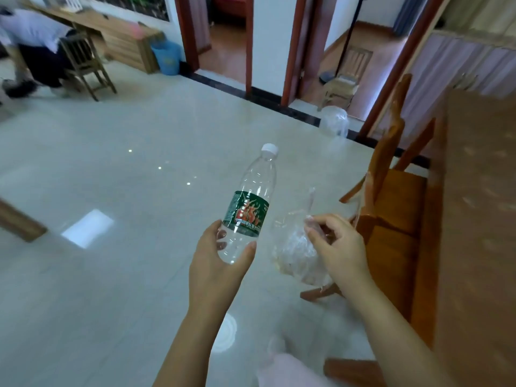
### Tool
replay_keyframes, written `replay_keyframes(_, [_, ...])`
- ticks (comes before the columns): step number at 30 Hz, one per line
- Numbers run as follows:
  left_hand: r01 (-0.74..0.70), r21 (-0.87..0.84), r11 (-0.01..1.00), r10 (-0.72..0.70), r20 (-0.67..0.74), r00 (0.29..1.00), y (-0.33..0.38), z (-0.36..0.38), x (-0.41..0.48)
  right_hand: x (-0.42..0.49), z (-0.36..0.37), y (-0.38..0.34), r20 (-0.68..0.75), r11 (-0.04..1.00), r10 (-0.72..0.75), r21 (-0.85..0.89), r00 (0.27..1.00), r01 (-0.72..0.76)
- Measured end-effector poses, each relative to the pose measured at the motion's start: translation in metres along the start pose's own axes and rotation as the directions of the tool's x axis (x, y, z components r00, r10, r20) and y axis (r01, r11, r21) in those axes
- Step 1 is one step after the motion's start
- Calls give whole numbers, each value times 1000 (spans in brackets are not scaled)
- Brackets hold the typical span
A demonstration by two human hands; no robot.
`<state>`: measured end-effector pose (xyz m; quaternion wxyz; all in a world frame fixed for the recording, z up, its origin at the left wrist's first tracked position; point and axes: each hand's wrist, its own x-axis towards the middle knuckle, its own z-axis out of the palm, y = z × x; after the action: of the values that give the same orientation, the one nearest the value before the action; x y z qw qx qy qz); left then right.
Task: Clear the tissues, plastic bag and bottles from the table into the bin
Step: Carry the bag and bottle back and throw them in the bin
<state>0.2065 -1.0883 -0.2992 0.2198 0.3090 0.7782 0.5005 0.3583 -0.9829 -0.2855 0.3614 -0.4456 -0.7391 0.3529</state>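
Observation:
My left hand grips the base of a clear plastic bottle with a white cap and a green and red label; the bottle tilts up and away over the floor. My right hand pinches a clear plastic bag holding crumpled pale stuff, and the bag hangs just right of the bottle. A bin lined with a clear bag stands on the floor ahead, by the doorway. The table with a brown patterned cloth fills the right edge.
Wooden chairs stand against the table on my right. A blue bin sits by a wooden desk at the far left, where another person bends beside a chair. A fan stand is in the right doorway.

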Motion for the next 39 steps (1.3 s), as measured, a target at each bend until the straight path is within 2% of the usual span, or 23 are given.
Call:
replay_keyframes(3, [17,20,1000,-16,-40,999,-7,-7,35,35,26,6,9,999,-19,26,1000,18])
replay_keyframes(7, [8,77,997,-4,-44,999,-7,-6,99,97,60,25,-18,997,26,78,1000,-24])
replay_keyframes(13, [-9,127,992,1,58,998,27,15,218,219,95,38,-77,992,41,119,996,-31])
replay_keyframes(17, [-61,133,989,46,110,993,51,40,289,292,96,40,-140,990,30,141,990,-10])
replay_keyframes(21, [-53,111,992,33,171,985,64,73,344,345,87,56,-217,992,66,124,974,-39])
replay_keyframes(30, [-109,29,994,92,360,928,95,185,516,491,70,118,-415,989,91,-68,905,-131])
replay_keyframes(34, [-176,3,984,156,454,877,127,236,603,577,58,128,-463,976,77,-145,883,-161])
replay_keyframes(39, [-238,-39,971,219,554,803,172,309,690,662,25,152,-589,956,-8,-241,808,-166])
